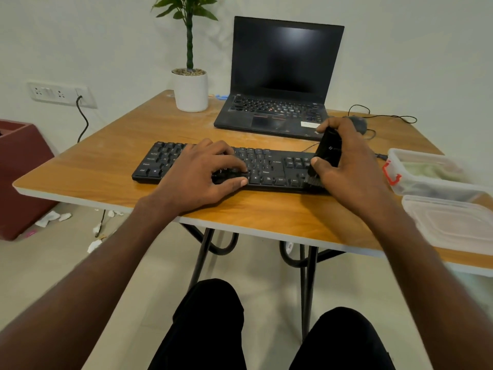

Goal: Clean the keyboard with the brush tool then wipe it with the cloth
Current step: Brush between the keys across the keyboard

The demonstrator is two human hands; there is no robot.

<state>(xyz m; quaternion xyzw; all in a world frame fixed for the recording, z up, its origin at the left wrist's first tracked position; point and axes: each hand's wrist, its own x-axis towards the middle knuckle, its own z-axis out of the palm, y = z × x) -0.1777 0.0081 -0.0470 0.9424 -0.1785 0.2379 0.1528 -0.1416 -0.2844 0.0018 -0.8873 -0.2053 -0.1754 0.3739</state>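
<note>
A black keyboard (266, 166) lies across the wooden table (112, 166) in front of me. My left hand (202, 172) rests flat on its middle keys, fingers spread, holding the board down. My right hand (352, 166) grips a black brush tool (326, 150) upright, with its bristles touching the keys at the keyboard's right end. My right hand hides the far right edge of the keyboard. A greenish cloth (429, 170) shows blurred inside the clear box at the right.
An open black laptop (280, 76) stands behind the keyboard, a potted plant (190, 89) to its left, a mouse (358, 122) with cable to its right. A clear plastic box (410, 180) and its lid (450, 222) sit at the table's right edge. A maroon bin (18, 169) stands at left.
</note>
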